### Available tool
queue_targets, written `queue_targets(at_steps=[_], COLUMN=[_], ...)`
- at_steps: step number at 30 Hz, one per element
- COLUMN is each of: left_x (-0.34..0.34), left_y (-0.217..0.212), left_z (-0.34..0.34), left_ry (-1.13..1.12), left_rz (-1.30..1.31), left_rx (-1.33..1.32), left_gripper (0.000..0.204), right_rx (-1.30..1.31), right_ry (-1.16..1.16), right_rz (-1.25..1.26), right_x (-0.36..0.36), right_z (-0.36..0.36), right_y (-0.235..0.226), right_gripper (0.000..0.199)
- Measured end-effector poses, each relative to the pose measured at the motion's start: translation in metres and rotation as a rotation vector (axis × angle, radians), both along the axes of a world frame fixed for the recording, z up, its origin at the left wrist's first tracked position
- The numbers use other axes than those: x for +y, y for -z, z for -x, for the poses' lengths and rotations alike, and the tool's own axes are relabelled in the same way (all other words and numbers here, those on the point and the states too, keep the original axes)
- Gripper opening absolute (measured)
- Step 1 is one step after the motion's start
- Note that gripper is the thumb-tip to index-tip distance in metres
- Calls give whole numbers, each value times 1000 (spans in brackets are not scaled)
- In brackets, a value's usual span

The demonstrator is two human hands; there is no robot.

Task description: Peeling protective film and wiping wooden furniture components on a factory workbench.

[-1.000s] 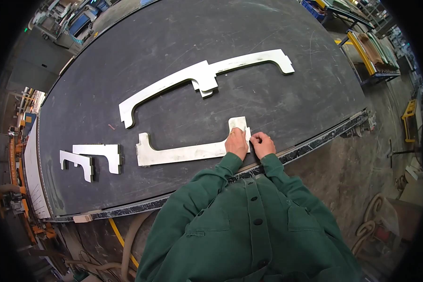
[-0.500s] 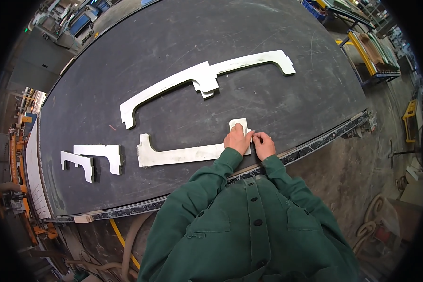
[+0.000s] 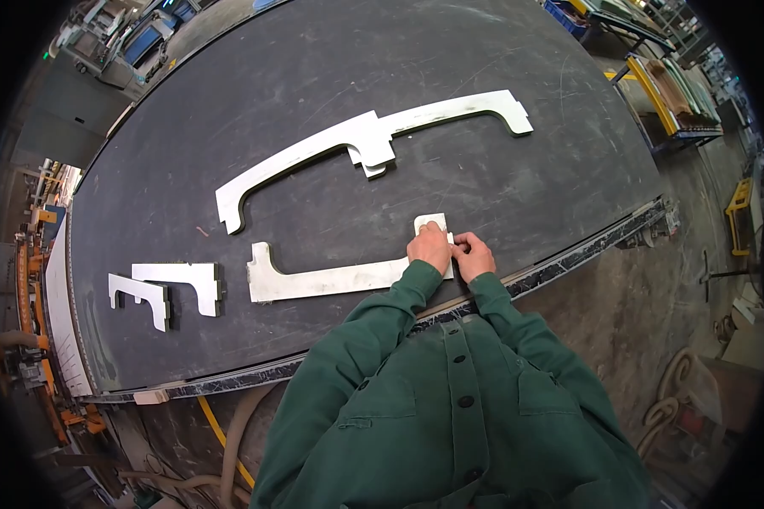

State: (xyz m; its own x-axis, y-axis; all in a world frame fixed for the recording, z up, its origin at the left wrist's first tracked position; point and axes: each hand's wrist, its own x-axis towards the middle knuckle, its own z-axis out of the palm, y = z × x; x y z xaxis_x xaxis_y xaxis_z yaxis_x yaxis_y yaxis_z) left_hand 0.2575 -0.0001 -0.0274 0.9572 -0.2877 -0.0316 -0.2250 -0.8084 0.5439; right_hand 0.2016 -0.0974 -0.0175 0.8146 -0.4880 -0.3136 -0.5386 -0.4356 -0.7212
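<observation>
Large dark grey work table (image 3: pixel 229 127), scuffed top w/ metal edge strip along the near side; fills most of the view, far and left ends cut off by the rim.

Long pale flat bracket-shaped panel (image 3: pixel 297 161), upper mid table, lying flat; its right end overlaps a second pale bracket-shaped panel (image 3: pixel 467 106) running to the right. Both well apart from the hands.

Pale flat panel w/ upturned tab at each end (image 3: pixel 331 278), near edge of table, lying flat. Right end under the hands; only a corner of the right tab shows above the knuckles.

Two short pale L-shaped offcuts: larger (image 3: pixel 182 278) just left of the near panel, smaller (image 3: pixel 140 297) beside it, touching or nearly, can't tell which.

Surroundings: yellow-framed racks (image 3: pixel 654 85) w/ stacked sheets, upper right; orange machinery (image 3: pixel 25 339) at left edge; hoses on the concrete floor (image 3: pixel 671 407), lower right. All small and bent by the lens.

Left hand (image 3: pixel 429 248): palm down on the right end of the near panel, fingers bent and close together, pressing flat; not gripping round it as far as seen.

Right hand (image 3: pixel 474 256): just beside the left, touching it, fingers curled at the panel's end edge; whether it pinches the edge can't be told.

Green button-front work jacket (image 3: pixel 450 407) covers the lower middle, hiding the table's near edge below the hands.
</observation>
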Motion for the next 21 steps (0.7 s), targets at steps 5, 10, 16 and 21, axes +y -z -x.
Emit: queue_targets(at_steps=[5, 10, 16, 21], left_x=[6, 21, 22, 12], left_y=[10, 18, -15, -8], left_z=[-1, 0, -7, -13], left_ry=[1, 10, -57, 28], left_rz=[54, 241, 397, 80], left_rx=[-71, -177, 72, -138], left_gripper=[22, 21, 34, 39], right_rx=[27, 25, 57, 10], right_ry=[11, 13, -5, -27], right_rz=[-1, 41, 28, 65], right_x=[3, 2, 0, 0], right_z=[-2, -3, -2, -1], right_y=[-8, -5, -6, 1], right_gripper=[28, 32, 30, 32])
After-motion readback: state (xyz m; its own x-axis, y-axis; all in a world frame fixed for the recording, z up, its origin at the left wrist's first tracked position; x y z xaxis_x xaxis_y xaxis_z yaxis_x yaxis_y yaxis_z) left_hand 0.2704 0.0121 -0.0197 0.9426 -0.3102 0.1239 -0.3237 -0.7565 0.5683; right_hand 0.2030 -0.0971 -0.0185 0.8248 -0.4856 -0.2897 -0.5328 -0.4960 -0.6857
